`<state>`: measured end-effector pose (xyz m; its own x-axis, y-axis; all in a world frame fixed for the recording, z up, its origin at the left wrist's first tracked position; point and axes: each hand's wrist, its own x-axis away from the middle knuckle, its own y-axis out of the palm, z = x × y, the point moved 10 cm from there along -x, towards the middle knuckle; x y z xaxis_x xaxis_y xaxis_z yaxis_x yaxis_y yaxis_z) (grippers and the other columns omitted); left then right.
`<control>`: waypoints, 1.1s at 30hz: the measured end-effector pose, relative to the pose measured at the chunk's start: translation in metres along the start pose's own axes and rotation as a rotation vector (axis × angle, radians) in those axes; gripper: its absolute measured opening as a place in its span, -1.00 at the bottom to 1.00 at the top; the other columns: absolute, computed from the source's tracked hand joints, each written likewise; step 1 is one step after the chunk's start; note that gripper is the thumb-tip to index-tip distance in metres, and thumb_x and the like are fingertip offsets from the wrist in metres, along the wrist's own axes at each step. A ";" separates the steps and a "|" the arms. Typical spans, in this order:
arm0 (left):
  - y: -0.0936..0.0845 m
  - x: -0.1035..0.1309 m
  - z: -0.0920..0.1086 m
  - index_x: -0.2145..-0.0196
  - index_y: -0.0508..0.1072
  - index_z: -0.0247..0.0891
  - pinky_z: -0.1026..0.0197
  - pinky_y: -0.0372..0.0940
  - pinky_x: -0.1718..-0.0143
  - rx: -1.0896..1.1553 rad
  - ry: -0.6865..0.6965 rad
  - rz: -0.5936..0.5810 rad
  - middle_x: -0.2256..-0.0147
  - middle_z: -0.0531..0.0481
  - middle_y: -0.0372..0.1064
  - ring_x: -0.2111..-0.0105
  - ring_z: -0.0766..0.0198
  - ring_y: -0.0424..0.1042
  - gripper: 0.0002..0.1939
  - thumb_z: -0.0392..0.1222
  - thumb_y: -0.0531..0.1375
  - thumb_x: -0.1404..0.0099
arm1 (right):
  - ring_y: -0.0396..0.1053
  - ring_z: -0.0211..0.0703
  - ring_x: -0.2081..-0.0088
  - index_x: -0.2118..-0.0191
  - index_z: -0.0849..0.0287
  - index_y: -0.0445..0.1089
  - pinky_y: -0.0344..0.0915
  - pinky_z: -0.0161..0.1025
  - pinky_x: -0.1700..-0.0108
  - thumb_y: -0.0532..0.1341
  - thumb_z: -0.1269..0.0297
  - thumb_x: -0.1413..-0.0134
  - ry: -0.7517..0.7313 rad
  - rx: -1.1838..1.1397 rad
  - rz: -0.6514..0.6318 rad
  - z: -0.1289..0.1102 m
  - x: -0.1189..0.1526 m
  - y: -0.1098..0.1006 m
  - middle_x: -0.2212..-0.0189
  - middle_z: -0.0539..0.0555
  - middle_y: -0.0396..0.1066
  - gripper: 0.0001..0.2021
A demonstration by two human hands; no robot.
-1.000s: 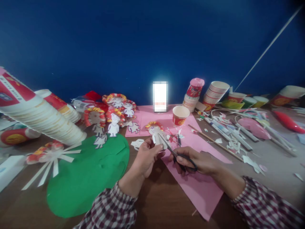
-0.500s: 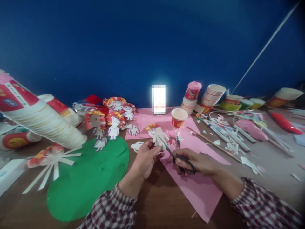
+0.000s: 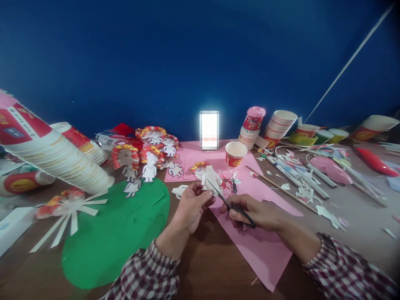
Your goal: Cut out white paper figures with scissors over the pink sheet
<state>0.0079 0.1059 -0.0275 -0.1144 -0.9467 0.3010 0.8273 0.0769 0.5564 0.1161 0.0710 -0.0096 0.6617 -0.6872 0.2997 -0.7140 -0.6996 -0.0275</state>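
Observation:
Between thumb and fingers, my left hand [image 3: 193, 204] pinches a white paper cutout [image 3: 213, 176] shaped like a small figure. My right hand [image 3: 250, 211] is closed round the handles of dark scissors [image 3: 229, 204], whose blades reach up and left across the cutout. Just behind the cutout a paper ring figure [image 3: 198, 170] lies on the pink paper [image 3: 256, 241]. Another piece of white paper [image 3: 180, 191] rests on the table left of my left hand. A red and white paper cup [image 3: 236, 154] stands behind my hands.
Left lie a green paper shape [image 3: 115, 237], a leaning stack of cups [image 3: 62, 154] and several white figures [image 3: 150, 168] with red-yellow rings. To the right are a thin wooden stick [image 3: 281, 189], pens [image 3: 300, 177] and paper scraps. A blue wall [image 3: 140, 62] rises behind.
The scissor handles have drawn slightly closer together in my right hand. My left hand keeps its hold on the cutout, nearly in the same place.

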 end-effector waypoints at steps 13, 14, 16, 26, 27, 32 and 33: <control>-0.001 0.000 -0.002 0.31 0.34 -0.30 0.33 0.33 0.36 -0.004 -0.009 0.002 0.37 0.03 0.38 0.42 0.43 0.36 -0.65 -0.36 0.35 0.08 | 0.23 -0.35 0.59 0.37 0.25 0.23 0.22 -0.40 0.57 0.14 -0.05 -0.04 -0.012 0.030 0.016 -0.003 0.000 -0.001 0.62 -0.06 0.22 -0.61; -0.001 0.000 -0.002 0.31 0.35 -0.30 0.33 0.33 0.36 -0.002 -0.009 0.004 0.37 0.03 0.38 0.42 0.42 0.36 -0.64 -0.36 0.35 0.09 | 0.23 -0.35 0.59 0.37 0.25 0.23 0.22 -0.40 0.57 0.14 -0.05 -0.04 -0.015 0.025 0.013 -0.003 0.000 -0.001 0.62 -0.06 0.22 -0.61; -0.001 0.000 -0.002 0.32 0.35 -0.29 0.32 0.33 0.36 -0.001 -0.011 0.009 0.38 0.04 0.38 0.43 0.42 0.36 -0.64 -0.35 0.36 0.11 | 0.23 -0.36 0.59 0.36 0.25 0.23 0.22 -0.40 0.57 0.15 -0.06 -0.03 -0.016 0.018 0.007 -0.002 0.000 0.000 0.61 -0.06 0.22 -0.61; 0.001 -0.001 -0.002 0.35 0.36 -0.31 0.28 0.36 0.37 -0.010 -0.005 -0.031 0.37 0.01 0.37 0.43 0.39 0.36 -0.78 -0.28 0.29 -0.01 | 0.20 -0.37 0.62 0.40 0.23 0.21 0.20 -0.40 0.59 0.18 -0.04 -0.01 -0.005 0.026 0.041 -0.006 0.000 -0.003 0.65 -0.09 0.20 -0.63; 0.001 -0.001 -0.002 0.36 0.36 -0.31 0.27 0.36 0.36 -0.009 -0.006 -0.037 0.37 0.00 0.37 0.43 0.39 0.36 -0.79 -0.27 0.29 -0.02 | 0.20 -0.37 0.62 0.39 0.24 0.22 0.20 -0.40 0.59 0.18 -0.03 -0.01 -0.003 0.025 0.043 -0.006 0.000 -0.003 0.64 -0.09 0.20 -0.63; -0.002 -0.001 -0.002 0.39 0.38 -0.33 0.29 0.36 0.38 -0.029 0.003 -0.015 0.40 0.02 0.34 0.45 0.41 0.33 -0.82 -0.27 0.29 -0.03 | 0.20 -0.37 0.62 0.35 0.26 0.24 0.19 -0.40 0.59 0.19 -0.01 0.00 -0.006 0.010 0.038 -0.003 0.000 -0.003 0.63 -0.08 0.20 -0.64; -0.002 -0.001 -0.001 0.39 0.38 -0.33 0.29 0.36 0.38 -0.035 0.006 -0.012 0.40 0.02 0.34 0.45 0.42 0.33 -0.82 -0.27 0.29 -0.02 | 0.20 -0.37 0.61 0.35 0.26 0.25 0.19 -0.40 0.59 0.19 -0.01 -0.01 -0.011 0.008 0.038 -0.002 0.000 -0.003 0.63 -0.08 0.20 -0.64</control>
<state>0.0072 0.1063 -0.0298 -0.1215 -0.9493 0.2900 0.8447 0.0546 0.5325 0.1177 0.0733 -0.0075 0.6364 -0.7157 0.2877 -0.7371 -0.6742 -0.0466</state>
